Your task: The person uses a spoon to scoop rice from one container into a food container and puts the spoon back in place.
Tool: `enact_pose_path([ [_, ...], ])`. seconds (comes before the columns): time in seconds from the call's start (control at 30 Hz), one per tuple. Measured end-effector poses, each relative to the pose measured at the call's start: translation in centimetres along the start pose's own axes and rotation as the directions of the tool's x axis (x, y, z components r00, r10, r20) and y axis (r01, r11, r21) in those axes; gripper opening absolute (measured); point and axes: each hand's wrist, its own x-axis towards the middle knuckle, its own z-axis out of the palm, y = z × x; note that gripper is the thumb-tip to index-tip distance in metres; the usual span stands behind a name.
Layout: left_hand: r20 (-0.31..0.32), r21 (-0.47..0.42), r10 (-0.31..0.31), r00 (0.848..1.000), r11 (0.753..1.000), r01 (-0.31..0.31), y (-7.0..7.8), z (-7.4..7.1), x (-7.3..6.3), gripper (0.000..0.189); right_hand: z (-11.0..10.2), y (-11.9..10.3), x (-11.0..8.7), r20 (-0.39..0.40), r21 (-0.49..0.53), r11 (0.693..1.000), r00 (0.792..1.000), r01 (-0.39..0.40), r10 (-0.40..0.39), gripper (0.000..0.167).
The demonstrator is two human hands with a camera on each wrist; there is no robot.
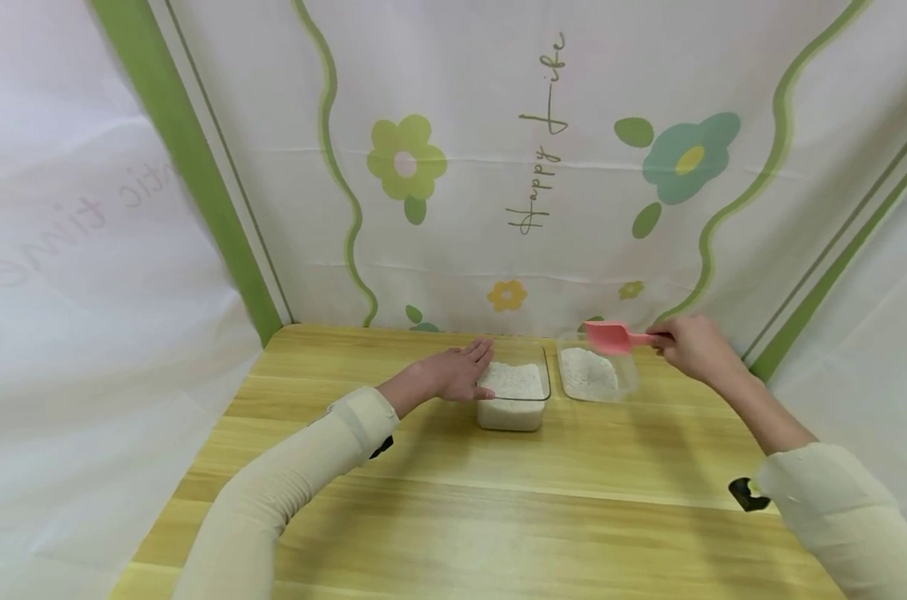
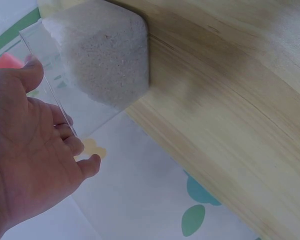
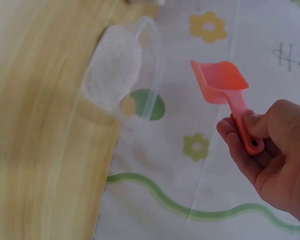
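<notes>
A clear square container (image 1: pixel 510 414) filled partway with white rice (image 2: pixel 107 60) stands on the table. My left hand (image 1: pixel 459 372) rests on its left rim, with the thumb near the front corner and the fingers (image 2: pixel 72 145) lying over the edge. To its right is a shallower clear plastic container (image 1: pixel 624 383) with a smaller heap of white grains (image 3: pixel 115 67). My right hand (image 1: pixel 695 348) grips a pink scoop (image 3: pixel 225 82) by its handle, raised above that container's right side. No grains show in the scoop's bowl.
Both containers stand toward the far edge of the wooden table (image 1: pixel 453 517). Directly behind it hangs a white curtain (image 1: pixel 468 225) with printed flowers, and further white cloth walls rise on the left and right. Black straps show at both wrists.
</notes>
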Motion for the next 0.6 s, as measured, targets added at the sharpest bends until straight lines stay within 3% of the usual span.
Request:
enact_pose_path([
  [0.2, 0.0, 0.002, 0.0, 1.0, 1.0, 0.0, 0.0, 0.2, 0.0, 0.083, -1.4, -3.4, 0.9, 0.052, 0.126, 0.991, 0.998, 0.037, -0.044, 0.015],
  [0.33, -0.006, -0.002, 0.008, 1.0, 1.0, -0.008, -0.2, 0.5, 0.1, 0.083, -1.4, -6.3, 2.0, 0.111, 0.12, 0.987, 0.987, 0.103, -0.116, 0.014],
  [0.5, -0.018, 0.0, 0.017, 1.0, 1.0, -0.017, -0.4, 0.6, 0.3, 0.083, -0.5, -9.8, 3.7, 0.153, -0.025, 0.971, 0.961, 0.239, -0.233, 0.017],
  [0.6, -0.021, 0.005, 0.023, 1.0, 1.0, -0.023, -0.5, 0.5, 0.3, 0.084, 0.7, -11.3, 4.8, 0.168, -0.147, 0.939, 0.944, 0.309, -0.284, 0.024],
])
